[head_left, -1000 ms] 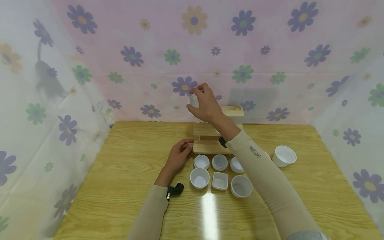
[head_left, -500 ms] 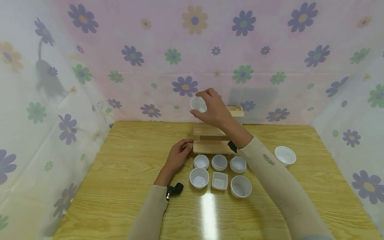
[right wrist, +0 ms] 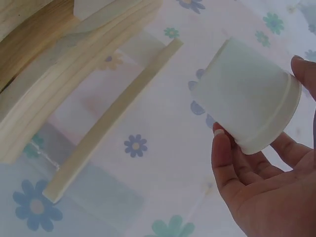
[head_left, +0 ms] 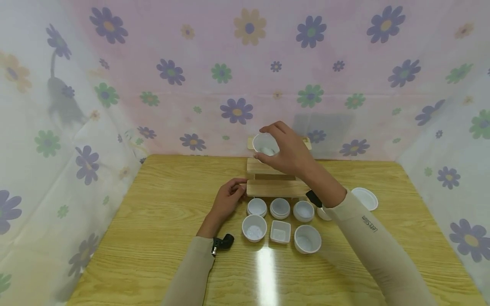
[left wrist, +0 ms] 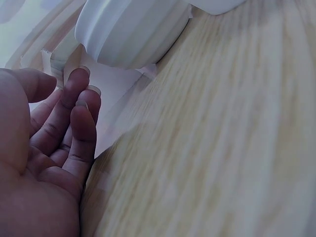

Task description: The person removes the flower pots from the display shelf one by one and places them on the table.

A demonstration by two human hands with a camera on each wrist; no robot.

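My right hand point(head_left: 290, 148) grips a white cup point(head_left: 263, 143) above a tiered wooden shelf point(head_left: 277, 188), in front of the highest tier. In the right wrist view the cup point(right wrist: 252, 98) is held between thumb and fingers, well apart from a shelf board point(right wrist: 116, 116). My left hand point(head_left: 227, 197) rests on the table at the left end of the lowest tier, fingertips right at its edge. The left wrist view has its fingers point(left wrist: 81, 131) loosely bent with nothing between them, close to a white ribbed bowl point(left wrist: 133, 32).
Before the shelf stand small white bowls in two rows, among them a round bowl point(head_left: 254, 228), a square dish point(head_left: 280, 232) and a deep cup point(head_left: 308, 239). Farther right, a white bowl point(head_left: 365, 198) is partly covered by my right sleeve. Flowered cloth point(head_left: 191, 106) backs the table.
My right hand has moved right and lower in the head view, carrying the white cup, and its forearm now covers more of the far-right bowl. The left hand stays in place.
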